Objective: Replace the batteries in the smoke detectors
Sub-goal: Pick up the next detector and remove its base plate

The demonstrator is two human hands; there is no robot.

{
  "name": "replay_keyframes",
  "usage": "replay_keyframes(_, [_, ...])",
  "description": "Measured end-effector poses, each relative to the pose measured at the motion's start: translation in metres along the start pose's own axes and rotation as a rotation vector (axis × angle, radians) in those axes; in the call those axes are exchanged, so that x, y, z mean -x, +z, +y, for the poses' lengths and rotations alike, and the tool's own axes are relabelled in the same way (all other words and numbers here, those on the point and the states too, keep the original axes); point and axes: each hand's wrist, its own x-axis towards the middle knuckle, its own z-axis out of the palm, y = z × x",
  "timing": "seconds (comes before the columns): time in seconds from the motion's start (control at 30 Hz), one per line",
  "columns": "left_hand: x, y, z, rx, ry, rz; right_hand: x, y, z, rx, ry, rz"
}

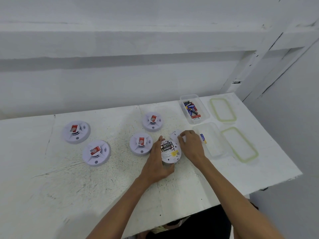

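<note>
Centre frame: open smoke detector point(170, 153), 1 of 5, gripped round left rim by left hand point(158, 163); batteries point(166, 146) slanting lower-left to upper-right, right hand point(191, 145) just beside, fingers curled, hold unclear.

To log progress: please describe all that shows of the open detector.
The open detector is a round white plastic disc lying back up on the table, black batteries in its bay, a yellow label beside them. The left hand grips its left rim; the right hand touches its far right rim.

5 round white plastic smoke detectors point(76, 132) mid-frame; 2 clear rect. plastic tubs point(206, 116) + 2 green-rimmed lids point(222, 109), right side.
</note>
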Motion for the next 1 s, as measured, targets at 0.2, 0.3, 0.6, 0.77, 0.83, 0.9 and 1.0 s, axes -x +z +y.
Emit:
replay_keyframes(0.2, [-0.006,0.005,-0.005,0.086,-0.08,0.036,0.017,-0.004,-0.014,-0.055,-0.136,-0.068])
replay_keyframes(0.3, [-0.005,0.006,-0.008,-0.01,-0.018,0.042,0.017,0.0,-0.016,0.021,-0.118,-0.102])
replay_keyframes(0.6, [0.001,-0.001,-0.004,-0.103,0.136,0.033,0.01,-0.002,-0.026,0.175,-0.042,-0.128])
replay_keyframes(0.77, [0.001,0.001,-0.005,-0.088,0.114,0.038,0.01,0.003,-0.029,0.194,-0.018,-0.138])
replay_keyframes(0.83, [0.001,0.001,-0.006,-0.091,0.088,0.031,0.009,0.006,-0.029,0.186,-0.015,-0.138])
replay_keyframes(0.9, [0.0,0.002,-0.007,-0.08,0.076,0.027,0.007,0.007,-0.027,0.13,-0.006,-0.137])
replay_keyframes(1.0, [-0.001,0.004,-0.009,-0.075,0.065,0.022,0.007,0.006,-0.025,0.102,0.0,-0.117])
